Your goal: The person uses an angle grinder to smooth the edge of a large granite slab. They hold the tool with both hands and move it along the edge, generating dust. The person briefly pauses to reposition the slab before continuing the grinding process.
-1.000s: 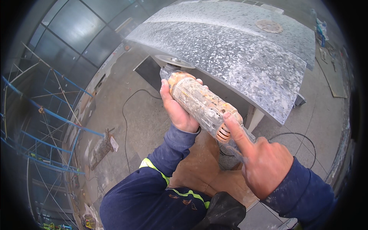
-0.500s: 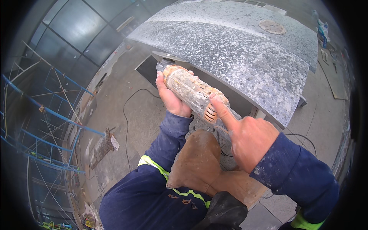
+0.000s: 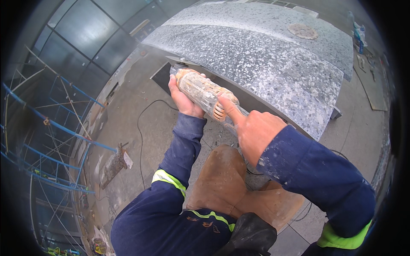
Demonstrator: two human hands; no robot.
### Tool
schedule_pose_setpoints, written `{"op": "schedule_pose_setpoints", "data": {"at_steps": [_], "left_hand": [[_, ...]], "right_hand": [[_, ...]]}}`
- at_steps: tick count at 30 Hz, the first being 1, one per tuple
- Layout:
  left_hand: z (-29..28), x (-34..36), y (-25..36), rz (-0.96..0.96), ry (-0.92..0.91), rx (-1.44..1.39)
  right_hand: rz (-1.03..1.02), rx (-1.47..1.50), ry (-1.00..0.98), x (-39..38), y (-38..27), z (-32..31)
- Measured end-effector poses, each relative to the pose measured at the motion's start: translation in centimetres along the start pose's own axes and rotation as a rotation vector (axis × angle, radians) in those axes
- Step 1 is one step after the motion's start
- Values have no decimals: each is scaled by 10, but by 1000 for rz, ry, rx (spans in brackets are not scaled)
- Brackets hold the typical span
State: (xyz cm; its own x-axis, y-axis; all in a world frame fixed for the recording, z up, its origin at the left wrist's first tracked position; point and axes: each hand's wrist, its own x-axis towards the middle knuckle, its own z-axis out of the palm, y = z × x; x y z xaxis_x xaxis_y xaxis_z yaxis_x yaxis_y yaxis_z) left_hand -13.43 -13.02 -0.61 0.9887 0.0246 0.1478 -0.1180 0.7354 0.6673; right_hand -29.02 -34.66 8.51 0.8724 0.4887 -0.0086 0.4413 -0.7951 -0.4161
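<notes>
A dusty angle grinder (image 3: pixel 200 90) with an orange and grey body lies across both my hands, its head end close to the edge of a speckled grey stone slab (image 3: pixel 256 59). From below, my left hand (image 3: pixel 187 100) wraps round the body near the head. My right hand (image 3: pixel 258 130) grips the rear end, its index finger stretched along the casing beside the vents. The grinder's disc is a thin, pale shape at the slab's near left edge; whether it touches the stone I cannot tell.
Blue scaffold frames (image 3: pixel 55 123) stand at the left. A black cable (image 3: pixel 143 123) curves over the floor beside my left arm. A worn stone offcut (image 3: pixel 113 170) rests near the scaffold. On the slab lies a round disc (image 3: pixel 303 31). Haze hangs around the slab.
The grinder and both hands have shifted left and slightly up along the slab's edge. My right forearm has swung further inward. The grip looks the same.
</notes>
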Motion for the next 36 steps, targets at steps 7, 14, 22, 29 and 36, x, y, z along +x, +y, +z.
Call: {"op": "schedule_pose_setpoints", "data": {"at_steps": [7,14,22,29,36], "left_hand": [[-22,1,21,-6,-26,-87],[-64,-19,28,28,-82,-185],[-125,-78,-31,20,-24,-335],[-159,-104,-77,-83,22,-546],[-170,-131,-109,-334,244,-439]], "right_hand": [[-22,-23,-2,28,-18,20],[6,-80,26,27,-42,65],[137,131,52,-12,-30,167],[450,565,-249,-25,-16,205],[448,253,-231,-14,8,235]]}}
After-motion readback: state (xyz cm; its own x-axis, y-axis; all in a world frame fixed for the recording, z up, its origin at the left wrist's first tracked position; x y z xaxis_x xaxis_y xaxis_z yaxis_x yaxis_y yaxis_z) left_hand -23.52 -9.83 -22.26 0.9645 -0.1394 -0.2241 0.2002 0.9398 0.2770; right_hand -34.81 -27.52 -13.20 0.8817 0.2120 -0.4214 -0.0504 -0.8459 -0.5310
